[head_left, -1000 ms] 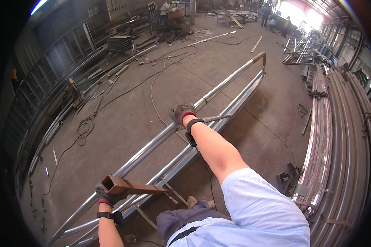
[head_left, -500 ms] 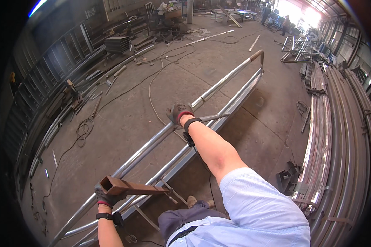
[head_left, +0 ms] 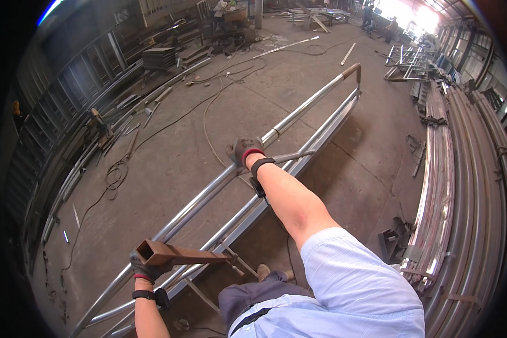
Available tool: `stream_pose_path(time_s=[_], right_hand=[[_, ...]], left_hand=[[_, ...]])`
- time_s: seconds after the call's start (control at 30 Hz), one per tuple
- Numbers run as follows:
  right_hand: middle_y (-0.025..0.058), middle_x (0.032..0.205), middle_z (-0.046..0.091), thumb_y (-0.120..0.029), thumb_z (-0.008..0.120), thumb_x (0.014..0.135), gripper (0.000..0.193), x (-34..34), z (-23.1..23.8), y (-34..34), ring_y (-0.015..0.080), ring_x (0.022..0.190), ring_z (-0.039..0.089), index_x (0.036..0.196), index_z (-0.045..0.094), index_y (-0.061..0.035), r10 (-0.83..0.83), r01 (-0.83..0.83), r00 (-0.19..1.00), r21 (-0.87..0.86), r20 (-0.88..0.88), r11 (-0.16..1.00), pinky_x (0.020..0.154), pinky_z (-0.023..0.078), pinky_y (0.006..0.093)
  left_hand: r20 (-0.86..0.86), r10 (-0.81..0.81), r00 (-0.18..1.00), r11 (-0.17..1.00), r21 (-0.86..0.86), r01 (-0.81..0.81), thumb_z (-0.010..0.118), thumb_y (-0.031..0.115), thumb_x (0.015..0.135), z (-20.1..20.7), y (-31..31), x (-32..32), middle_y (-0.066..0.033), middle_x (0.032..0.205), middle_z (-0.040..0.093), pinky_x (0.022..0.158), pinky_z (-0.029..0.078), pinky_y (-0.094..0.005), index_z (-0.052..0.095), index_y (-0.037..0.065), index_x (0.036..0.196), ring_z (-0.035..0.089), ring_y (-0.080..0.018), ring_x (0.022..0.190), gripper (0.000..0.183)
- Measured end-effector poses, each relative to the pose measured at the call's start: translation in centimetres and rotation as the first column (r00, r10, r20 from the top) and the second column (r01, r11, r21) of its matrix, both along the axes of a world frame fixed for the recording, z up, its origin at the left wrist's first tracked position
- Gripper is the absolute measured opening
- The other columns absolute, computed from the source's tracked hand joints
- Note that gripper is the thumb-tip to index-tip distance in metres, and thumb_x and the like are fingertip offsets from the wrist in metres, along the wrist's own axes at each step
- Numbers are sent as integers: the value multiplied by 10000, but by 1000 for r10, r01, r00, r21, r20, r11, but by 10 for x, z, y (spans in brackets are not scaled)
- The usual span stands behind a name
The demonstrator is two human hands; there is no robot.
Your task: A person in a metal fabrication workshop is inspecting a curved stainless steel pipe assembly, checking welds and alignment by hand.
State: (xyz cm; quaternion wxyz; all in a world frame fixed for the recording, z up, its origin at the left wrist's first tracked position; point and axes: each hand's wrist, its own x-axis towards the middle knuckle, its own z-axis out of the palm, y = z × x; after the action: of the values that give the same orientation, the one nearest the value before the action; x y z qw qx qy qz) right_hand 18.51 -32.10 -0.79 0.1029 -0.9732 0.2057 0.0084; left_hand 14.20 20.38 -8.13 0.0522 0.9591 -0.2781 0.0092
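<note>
A long metal railing frame (head_left: 204, 199) of shiny round tubes runs diagonally before me, from the lower left to the upper right. My right hand (head_left: 245, 151), in a dark glove with a red cuff, is closed over its top tube near the middle. My left hand (head_left: 143, 267), gloved the same way, is closed on a rusty square tube (head_left: 180, 255) near its hollow end. This square tube stands on my side of the frame, close to its rails. The left fingertips are partly hidden. At the railing's far end is a brown bent tube (head_left: 352, 70).
Bundled long metal tubes (head_left: 479, 197) lie along the right side. Loose cables (head_left: 115, 174) snake over the concrete floor. Metal scraps and stacked profiles (head_left: 159, 58) line the left. Another tubular frame (head_left: 408, 62) stands at the far right, near a person (head_left: 391, 31).
Both hands keep their holds, and the railing frame and square tube stay nearly in place. In the far background, people have shifted slightly.
</note>
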Motion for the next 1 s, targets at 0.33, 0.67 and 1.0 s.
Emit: stream_pose_path(time_s=[0.33,0.67,1.0], right_hand=[[146,1075,743,-486,431,967,518,0,0,2,318,1049,704,1049,778,-111,-17,17,1000,17,20,1000,941,467,445],[152,1052,744,-476,430,970,512,-2,-1,2,326,1039,703,1033,779,-105,-30,27,998,51,52,998,951,453,450],[176,1069,732,-468,421,968,531,-4,1,2,346,1032,695,1046,761,-68,-3,1,999,46,39,999,946,478,459]], left_hand=[[0,0,1000,1000,-25,0,855,636,514,-4,4,3,30,1002,672,813,537,-389,596,253,1123,661,-215,944,765],[-28,25,999,991,-131,-29,877,587,514,11,-3,-3,-5,995,684,811,562,-377,593,191,1136,681,-225,915,790],[-24,45,999,999,23,-44,874,588,521,14,-11,-5,0,986,681,804,565,-380,598,196,1124,681,-225,912,770]])
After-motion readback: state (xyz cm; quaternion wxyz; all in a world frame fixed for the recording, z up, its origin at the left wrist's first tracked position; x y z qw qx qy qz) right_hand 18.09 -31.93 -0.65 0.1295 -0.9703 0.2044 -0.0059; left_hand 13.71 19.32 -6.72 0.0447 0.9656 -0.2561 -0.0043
